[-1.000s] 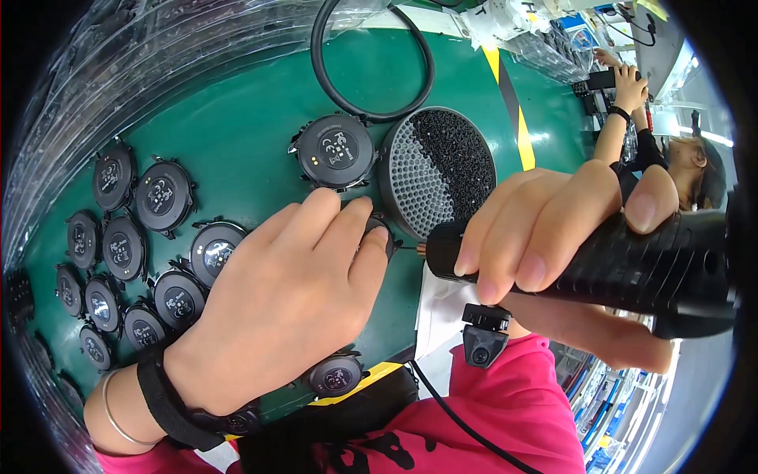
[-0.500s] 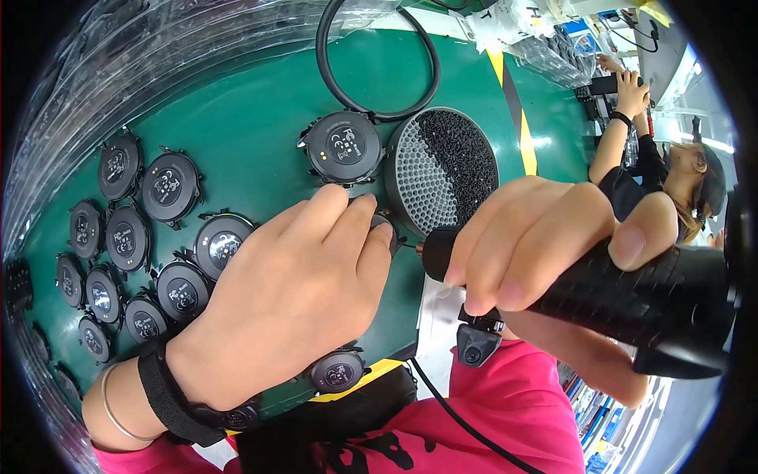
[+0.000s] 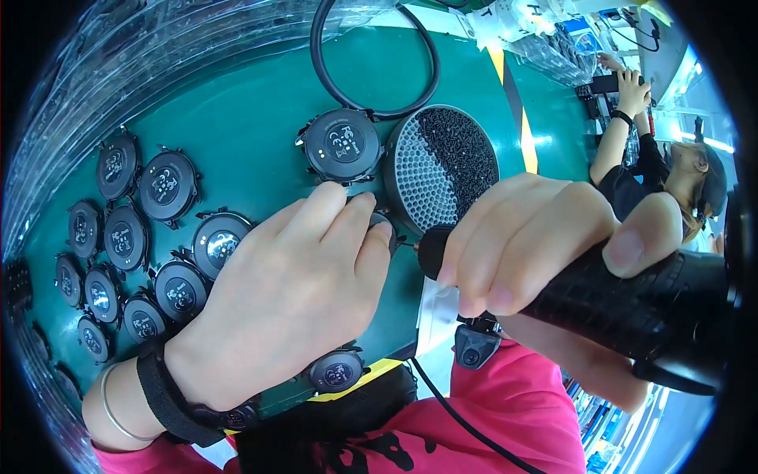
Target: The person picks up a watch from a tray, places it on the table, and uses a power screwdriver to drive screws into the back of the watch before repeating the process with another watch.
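While left hand pins small round watch body flat on green mat, fingers curled over it, right hand wraps tight round black electric screwdriver — bit tip touching body's edge. Body looks light, rigid, slippery-smooth, likely scratch-prone — best held by rim, not face. Round screw tray just beyond; more watch bodies off left.

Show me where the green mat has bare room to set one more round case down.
The widest bare patch of the green mat lies between the black cable loop and the round cases at the left. It is crowded around the left hand, the screw dish and the right hand holding the black screwdriver.
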Available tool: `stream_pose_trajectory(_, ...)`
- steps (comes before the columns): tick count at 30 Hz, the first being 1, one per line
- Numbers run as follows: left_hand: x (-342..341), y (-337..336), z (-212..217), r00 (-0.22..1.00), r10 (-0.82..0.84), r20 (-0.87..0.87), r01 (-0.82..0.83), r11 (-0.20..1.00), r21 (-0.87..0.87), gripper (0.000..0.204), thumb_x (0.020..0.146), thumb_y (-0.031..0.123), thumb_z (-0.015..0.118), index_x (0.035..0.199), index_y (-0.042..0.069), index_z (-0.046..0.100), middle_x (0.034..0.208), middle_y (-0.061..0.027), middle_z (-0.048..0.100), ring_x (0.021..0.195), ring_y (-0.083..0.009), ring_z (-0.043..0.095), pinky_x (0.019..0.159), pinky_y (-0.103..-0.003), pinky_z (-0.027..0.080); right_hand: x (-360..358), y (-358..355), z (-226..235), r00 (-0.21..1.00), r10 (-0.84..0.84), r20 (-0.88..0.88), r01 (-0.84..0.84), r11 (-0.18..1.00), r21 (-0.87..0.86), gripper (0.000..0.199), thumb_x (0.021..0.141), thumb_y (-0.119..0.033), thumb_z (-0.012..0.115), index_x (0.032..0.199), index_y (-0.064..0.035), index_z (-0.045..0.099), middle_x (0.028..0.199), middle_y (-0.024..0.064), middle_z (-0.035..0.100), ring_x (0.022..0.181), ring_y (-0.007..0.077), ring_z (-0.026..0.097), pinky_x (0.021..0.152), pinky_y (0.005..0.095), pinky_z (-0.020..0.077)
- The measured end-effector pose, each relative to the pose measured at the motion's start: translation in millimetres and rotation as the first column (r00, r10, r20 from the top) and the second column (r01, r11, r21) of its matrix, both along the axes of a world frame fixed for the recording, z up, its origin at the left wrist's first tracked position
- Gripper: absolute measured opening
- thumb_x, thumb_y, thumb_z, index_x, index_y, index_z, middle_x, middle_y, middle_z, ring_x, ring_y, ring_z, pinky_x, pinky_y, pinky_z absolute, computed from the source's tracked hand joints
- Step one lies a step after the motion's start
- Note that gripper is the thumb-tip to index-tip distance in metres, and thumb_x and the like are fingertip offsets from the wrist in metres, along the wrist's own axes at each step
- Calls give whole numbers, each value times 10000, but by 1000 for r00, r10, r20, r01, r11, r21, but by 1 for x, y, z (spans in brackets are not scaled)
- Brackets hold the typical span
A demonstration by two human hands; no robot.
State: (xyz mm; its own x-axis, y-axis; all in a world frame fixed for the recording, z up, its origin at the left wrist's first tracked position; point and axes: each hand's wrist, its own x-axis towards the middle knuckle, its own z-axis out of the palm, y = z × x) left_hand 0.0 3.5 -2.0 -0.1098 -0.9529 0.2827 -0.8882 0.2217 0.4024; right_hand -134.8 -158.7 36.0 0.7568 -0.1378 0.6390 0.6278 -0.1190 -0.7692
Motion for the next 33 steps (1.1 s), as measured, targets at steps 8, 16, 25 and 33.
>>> stream_pose_trajectory(8,4,2,10,999,-17,-32,19,999,42,496,644,91,812,1107,24,647,1210,-146,619,987,-317,601,786,-387,533,-4,-6,-12,987,-108,121,74,964,255,789,878,-687,626,1257,-47,363,805,123,608,511,219,645,501,340,581)
stream_pose_trajectory(16,33,-25,43,978,125,-169,-132,991,-33,509,642,3,787,1121,22,615,1164,-166,604,1043,-384,604,874,-425,514,0,-27,-23,985,-81,155,39,965,258,825,851,-756,592,1211,-43,385,784,113,591,523,221,641,509,350,568)
stream_pose_trajectory(25,35,-52,39,983,93,-161,-72,989,132,508,663,-14,787,1136,38,610,1174,-157,573,1090,-379,584,875,-426,512,4,-25,-36,986,-142,82,125,975,183,796,822,-708,664,1165,-51,374,773,120,585,542,238,635,534,360,568)
stream_pose_trajectory(33,47,-39,26,987,-38,158,10,985,174,409,716,53,777,1100,60,636,1170,-111,603,1043,-312,595,840,-398,536,-3,6,-21,970,-226,-85,241,913,328,758,820,-650,719,1141,-59,369,757,109,581,544,242,631,534,354,566)
